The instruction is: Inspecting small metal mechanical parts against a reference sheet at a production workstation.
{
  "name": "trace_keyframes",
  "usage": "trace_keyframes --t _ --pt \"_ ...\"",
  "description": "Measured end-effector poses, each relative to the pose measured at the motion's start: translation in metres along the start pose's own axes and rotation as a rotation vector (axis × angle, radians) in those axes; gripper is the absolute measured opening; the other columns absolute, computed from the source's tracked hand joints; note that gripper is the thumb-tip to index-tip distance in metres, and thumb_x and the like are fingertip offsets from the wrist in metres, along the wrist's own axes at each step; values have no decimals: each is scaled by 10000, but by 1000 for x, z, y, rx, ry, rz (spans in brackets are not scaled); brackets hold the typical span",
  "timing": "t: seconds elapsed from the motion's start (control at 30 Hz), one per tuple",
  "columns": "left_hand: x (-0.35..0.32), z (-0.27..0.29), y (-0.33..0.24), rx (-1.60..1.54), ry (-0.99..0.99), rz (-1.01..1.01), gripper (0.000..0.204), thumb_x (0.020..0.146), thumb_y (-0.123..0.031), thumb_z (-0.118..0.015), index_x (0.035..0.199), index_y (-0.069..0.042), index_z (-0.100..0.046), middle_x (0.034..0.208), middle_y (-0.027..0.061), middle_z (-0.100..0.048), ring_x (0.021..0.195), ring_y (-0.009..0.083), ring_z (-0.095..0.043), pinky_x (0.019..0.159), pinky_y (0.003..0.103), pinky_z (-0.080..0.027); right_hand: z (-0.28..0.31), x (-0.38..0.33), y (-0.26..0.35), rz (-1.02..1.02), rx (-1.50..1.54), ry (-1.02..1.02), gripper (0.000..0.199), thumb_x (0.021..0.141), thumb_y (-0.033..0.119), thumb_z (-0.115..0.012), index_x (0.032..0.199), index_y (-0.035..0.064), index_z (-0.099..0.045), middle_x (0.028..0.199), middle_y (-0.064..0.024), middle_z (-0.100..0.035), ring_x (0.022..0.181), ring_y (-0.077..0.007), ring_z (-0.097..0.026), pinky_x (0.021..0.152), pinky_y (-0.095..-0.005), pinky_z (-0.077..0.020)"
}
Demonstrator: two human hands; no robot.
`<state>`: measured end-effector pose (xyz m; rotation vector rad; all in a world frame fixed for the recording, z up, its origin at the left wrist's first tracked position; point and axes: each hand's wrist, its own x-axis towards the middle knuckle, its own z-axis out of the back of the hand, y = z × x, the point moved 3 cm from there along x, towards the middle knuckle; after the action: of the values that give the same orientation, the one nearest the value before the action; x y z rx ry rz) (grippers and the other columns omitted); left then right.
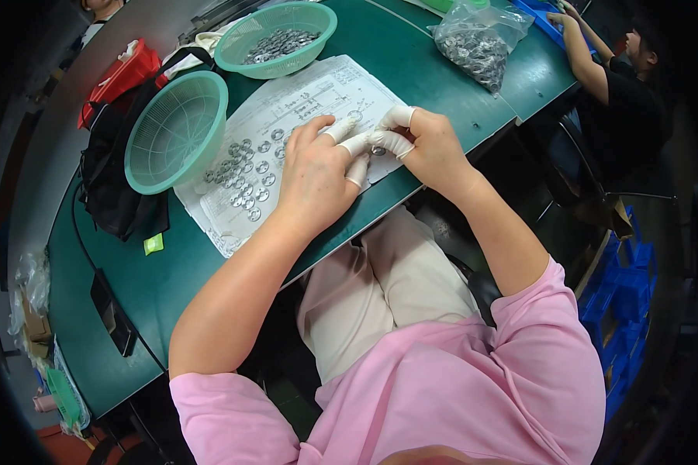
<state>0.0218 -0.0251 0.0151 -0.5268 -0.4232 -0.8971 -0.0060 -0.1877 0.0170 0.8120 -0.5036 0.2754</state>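
Observation:
My left hand point(318, 174) and my right hand point(423, 143) meet above a white printed sheet point(318, 97) on the green table point(171, 271). White finger cots cover the fingertips of both hands. Pinched between those fingertips is a small round metal part point(378, 150), gripped from both sides. Several more small metal rings point(244, 174) lie spread on the sheet to the left of my left hand.
An empty green mesh basket point(177, 130) lies tilted at the sheet's left. A second green basket point(275, 39) holds metal parts. A clear bag of parts point(477, 43) sits at the right. A black bag point(112, 182) and red pouch point(120, 77) lie left. Another person point(620, 85) works at far right.

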Motion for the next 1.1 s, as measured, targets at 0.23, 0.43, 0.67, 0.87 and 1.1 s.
trace_keyframes --t 0.23,0.43,0.67,0.87,1.1 --pt "-1 -3 -3 16 24 -34 257 772 -150 -632 1021 -131 -695 1077 124 -642 1131 342 -495 984 452 -344 0 0 2 -7 68 2 149 798 103 -707 842 -12 -622 716 -83 -616 600 -129 -568 557 -263 -471" --pt "0 -1 -7 42 65 -74 224 774 -139 -649 989 -114 -709 1089 90 -644 1144 332 -492 975 460 -356 0 0 0 79 -56 -5 142 802 99 -703 842 -11 -623 719 -90 -619 595 -137 -572 552 -265 -471" --pt "-1 0 -9 101 45 -116 216 803 -205 -606 938 -75 -714 909 105 -665 1134 318 -503 982 456 -344 1 3 -2 1 5 68 131 815 93 -692 839 -13 -619 696 -93 -613 580 -152 -576 537 -264 -465" --pt "-1 -2 -14 159 42 -127 224 803 -203 -603 939 -60 -710 903 107 -664 1135 308 -507 976 458 -354 -2 2 -6 62 -94 -1 130 826 91 -679 845 -21 -615 677 -85 -612 580 -126 -567 534 -262 -464" --pt "-3 -3 -15 164 41 -131 225 803 -198 -603 944 -60 -708 903 104 -660 1134 306 -508 972 457 -359 1 -2 -4 10 -64 33 134 836 103 -674 853 -19 -621 679 -85 -616 575 -106 -545 532 -260 -456"
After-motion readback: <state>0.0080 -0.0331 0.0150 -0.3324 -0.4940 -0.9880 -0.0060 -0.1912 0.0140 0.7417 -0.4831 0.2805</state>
